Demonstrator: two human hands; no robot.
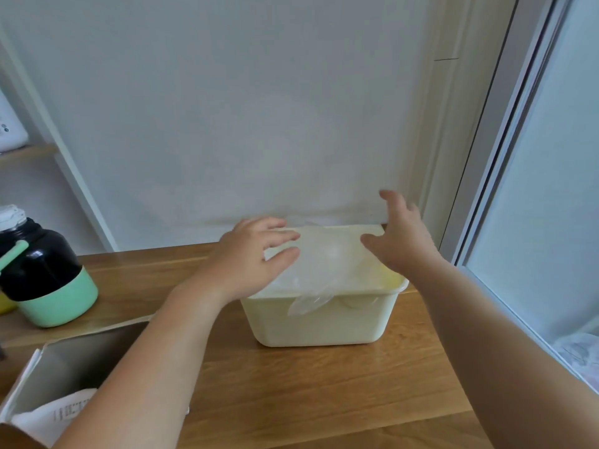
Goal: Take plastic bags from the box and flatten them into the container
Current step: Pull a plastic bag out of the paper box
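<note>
Plastic bag translucent, crumpled, draped over container rim.

This looks like a home. A wooden table stands by a white wall, near a big window. A drink bottle sits on it.

A bag lies across the container on the surface, by the wall; box front-left, bottle behind it.
</note>
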